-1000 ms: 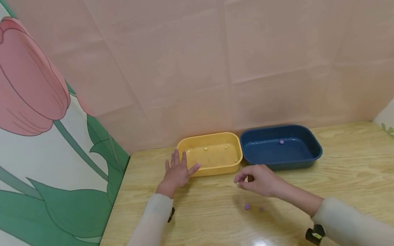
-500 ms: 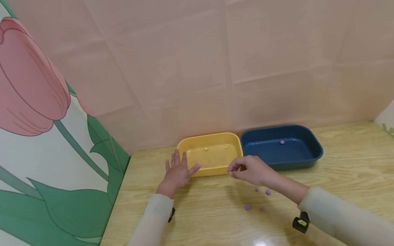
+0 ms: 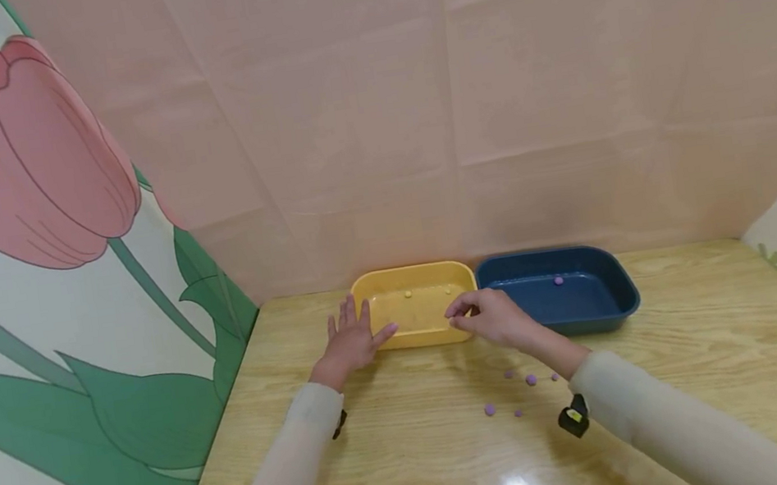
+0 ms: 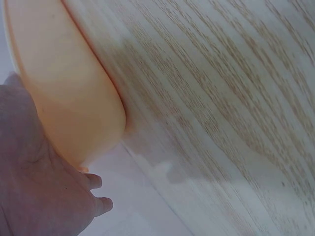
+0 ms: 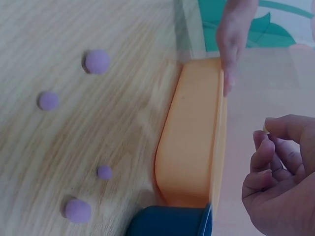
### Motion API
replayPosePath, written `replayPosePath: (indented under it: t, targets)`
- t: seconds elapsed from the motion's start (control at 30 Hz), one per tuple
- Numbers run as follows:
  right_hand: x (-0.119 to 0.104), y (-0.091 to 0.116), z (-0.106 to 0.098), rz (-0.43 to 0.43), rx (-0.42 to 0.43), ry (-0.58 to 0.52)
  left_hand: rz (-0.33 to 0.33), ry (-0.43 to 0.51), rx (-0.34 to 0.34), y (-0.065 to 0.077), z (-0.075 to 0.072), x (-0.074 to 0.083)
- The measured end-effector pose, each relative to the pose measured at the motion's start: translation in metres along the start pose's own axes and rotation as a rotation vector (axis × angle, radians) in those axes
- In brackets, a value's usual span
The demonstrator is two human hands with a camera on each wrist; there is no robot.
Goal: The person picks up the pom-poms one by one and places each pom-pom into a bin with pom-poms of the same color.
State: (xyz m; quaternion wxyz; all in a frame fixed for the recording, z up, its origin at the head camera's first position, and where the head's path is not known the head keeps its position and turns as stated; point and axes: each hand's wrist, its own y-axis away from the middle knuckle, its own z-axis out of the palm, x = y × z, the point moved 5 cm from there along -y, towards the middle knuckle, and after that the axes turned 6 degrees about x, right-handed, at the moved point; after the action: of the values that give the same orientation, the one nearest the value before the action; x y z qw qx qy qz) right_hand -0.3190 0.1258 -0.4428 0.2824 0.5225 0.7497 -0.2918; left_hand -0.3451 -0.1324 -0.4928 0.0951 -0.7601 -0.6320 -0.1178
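My left hand (image 3: 351, 345) lies with fingers spread over the left rim of the yellow tray (image 3: 420, 338). In the left wrist view, part of that hand is beside the tray's outer wall (image 4: 74, 93). Small pale yellow balls (image 3: 407, 294) sit inside the tray. Over its front right corner, my right hand (image 3: 494, 317) pinches a tiny yellow ball (image 5: 266, 130) between thumb and index finger. The fingers mostly hide this ball. Several purple balls (image 3: 531, 380) of differing sizes lie on the table in front of the trays.
A dark blue tray (image 3: 560, 326) stands right of the yellow one, side by side with it, and a purple ball (image 3: 559, 281) is inside. Behind both hangs a pink sheet (image 3: 414, 106). A wall with painted tulips (image 3: 19, 162) borders the wooden table (image 3: 406, 472) on the left.
My right hand has moved forward from the table in front of the trays to over the yellow tray's corner. More purple balls show beneath that arm. The left hand has stayed put.
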Motion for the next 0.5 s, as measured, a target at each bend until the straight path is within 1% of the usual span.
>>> replayPosePath:
  t: [0.17, 0.5]
  targets:
    - [0.003, -0.009, 0.000, -0.005, 0.010, 0.008, -0.003, -0.003, -0.003, 0.000, 0.000, 0.000]
    - [0.011, -0.029, 0.003, -0.003, 0.058, 0.043, 0.004, 0.012, 0.012, 0.000, 0.000, 0.000]
